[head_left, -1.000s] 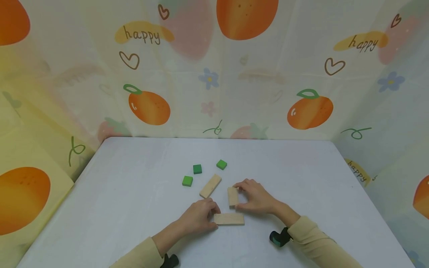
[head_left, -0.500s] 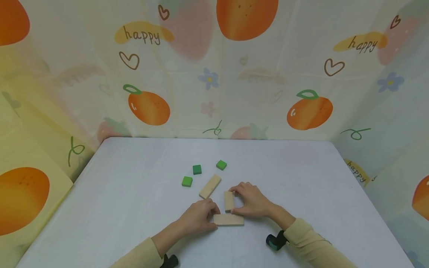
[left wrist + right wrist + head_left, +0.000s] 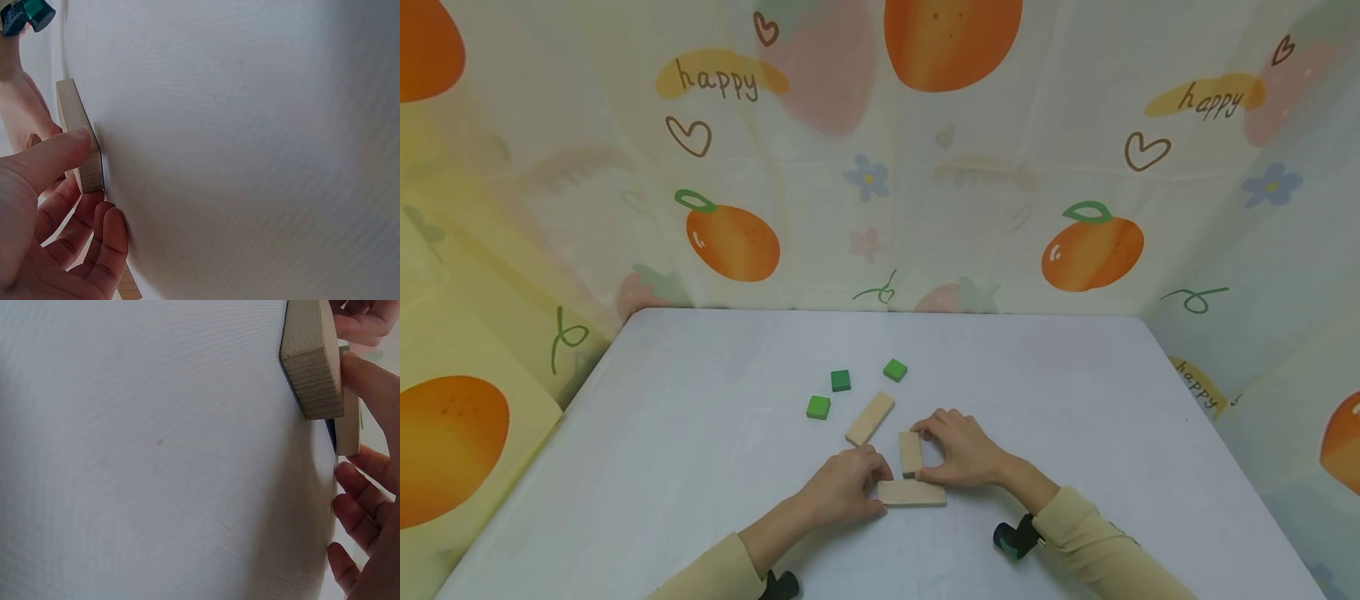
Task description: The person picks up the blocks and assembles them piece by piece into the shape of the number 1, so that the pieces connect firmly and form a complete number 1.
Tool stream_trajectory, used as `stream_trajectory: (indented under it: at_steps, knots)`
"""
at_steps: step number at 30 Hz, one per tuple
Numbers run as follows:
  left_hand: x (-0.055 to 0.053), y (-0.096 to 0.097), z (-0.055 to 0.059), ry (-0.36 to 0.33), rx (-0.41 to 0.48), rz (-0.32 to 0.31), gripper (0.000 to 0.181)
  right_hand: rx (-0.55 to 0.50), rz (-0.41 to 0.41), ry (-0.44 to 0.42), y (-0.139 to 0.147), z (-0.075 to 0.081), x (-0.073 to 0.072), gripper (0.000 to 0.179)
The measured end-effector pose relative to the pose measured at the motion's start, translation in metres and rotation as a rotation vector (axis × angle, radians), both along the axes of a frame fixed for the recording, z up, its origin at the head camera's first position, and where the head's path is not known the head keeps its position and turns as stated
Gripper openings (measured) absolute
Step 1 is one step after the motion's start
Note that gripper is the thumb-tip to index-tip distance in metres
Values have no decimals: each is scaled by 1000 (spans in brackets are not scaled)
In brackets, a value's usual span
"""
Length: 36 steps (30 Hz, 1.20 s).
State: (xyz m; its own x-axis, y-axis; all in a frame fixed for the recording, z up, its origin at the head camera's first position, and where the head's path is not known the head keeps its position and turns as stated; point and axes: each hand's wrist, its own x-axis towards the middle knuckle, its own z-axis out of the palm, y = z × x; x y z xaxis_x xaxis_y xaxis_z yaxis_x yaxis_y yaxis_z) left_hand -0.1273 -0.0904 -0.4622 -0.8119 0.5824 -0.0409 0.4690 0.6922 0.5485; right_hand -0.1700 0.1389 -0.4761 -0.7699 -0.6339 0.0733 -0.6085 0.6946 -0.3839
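My left hand (image 3: 842, 485) pinches the left end of a plain wooden block (image 3: 913, 493), which lies crosswise on the white table; the left wrist view shows the thumb on this block (image 3: 75, 112). Between the thumb and fingers of my right hand (image 3: 966, 450) is a second wooden block (image 3: 911, 454), pointing away from me just behind the first. In the right wrist view that second block (image 3: 349, 428) is partly hidden behind the crosswise block (image 3: 315, 375). Whether the two blocks touch, I cannot tell. A third wooden block (image 3: 870, 418) lies slanted beyond my left fingers.
Farther back lie a light green square block (image 3: 818, 407), a dark green one (image 3: 840, 380) and another light green one (image 3: 895, 370). The white table (image 3: 1037, 358) ends at a patterned curtain (image 3: 955, 233) behind and at the sides.
My right hand has slid its block left and towards me, nearer the crosswise block, with only slight motion in the last half second. The left hand and its block have stayed practically still.
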Motion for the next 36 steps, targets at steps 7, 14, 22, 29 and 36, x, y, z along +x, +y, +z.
stream_trajectory:
  at_steps: [7, 14, 22, 29, 36]
  knots:
    - [0, 0, 0, -1, -1, 7, 29, 25, 8, 3, 1, -1, -2, 56]
    - [0, 0, 1, -1, 2, 7, 29, 27, 3, -8, 0, 0, -3, 52]
    - [1, -1, 2, 2, 2, 1, 29, -61, -51, -60, -2, 0, -3, 35]
    - [0, -1, 1, 4, 8, -9, 29, -132, -90, -56, -6, -1, -6, 24]
    - [0, -1, 1, 7, 4, -9, 29, -178, -86, -80, -9, 0, -8, 20]
